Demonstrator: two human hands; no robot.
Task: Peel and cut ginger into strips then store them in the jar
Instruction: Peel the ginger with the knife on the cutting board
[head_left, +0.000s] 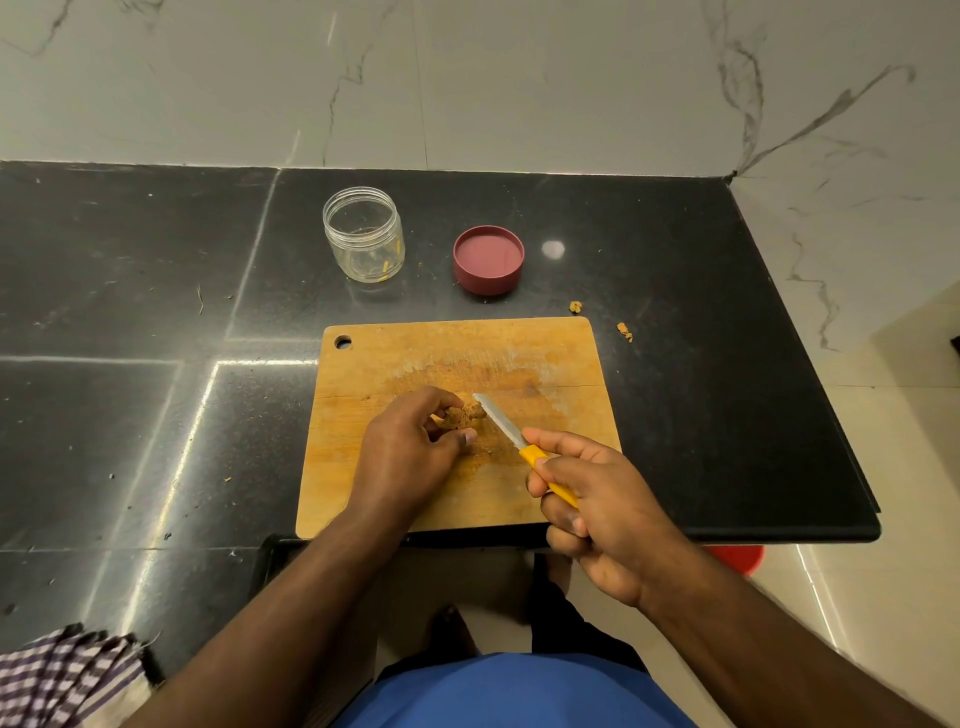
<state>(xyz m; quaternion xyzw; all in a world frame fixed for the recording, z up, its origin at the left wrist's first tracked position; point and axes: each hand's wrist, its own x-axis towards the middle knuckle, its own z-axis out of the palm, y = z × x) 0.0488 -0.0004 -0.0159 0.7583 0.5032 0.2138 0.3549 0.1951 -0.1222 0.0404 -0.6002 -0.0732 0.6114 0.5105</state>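
A person stood at a dark stone surface (675, 312) with a wooden cutting board (545, 358) in front of them. The left hand (410, 457) gripped a small knobbly piece of ginger (465, 414) between curled fingers and thumb, pinning it against the middle of the board. The right hand (587, 504) was wrapped around the yellow handle of a small knife (511, 431), whose blade tip lay right beside the ginger, on its right side.

The ginger looked brown and rough, so the peeling step seemed to be the one in hand; whether the blade edge was already touching the skin could not be told. Beyond the board a clear plastic jar (363, 234) stood open and upright, with a few yellowish bits at its bottom, and its dark red lid (488, 260) lay just to the right of it, inner side up. Two peel scraps (625, 331) sat on the stone near the board's far right corner.

The next move would probably call for a shallow scrape, with the left fingertips kept clear of the blade.
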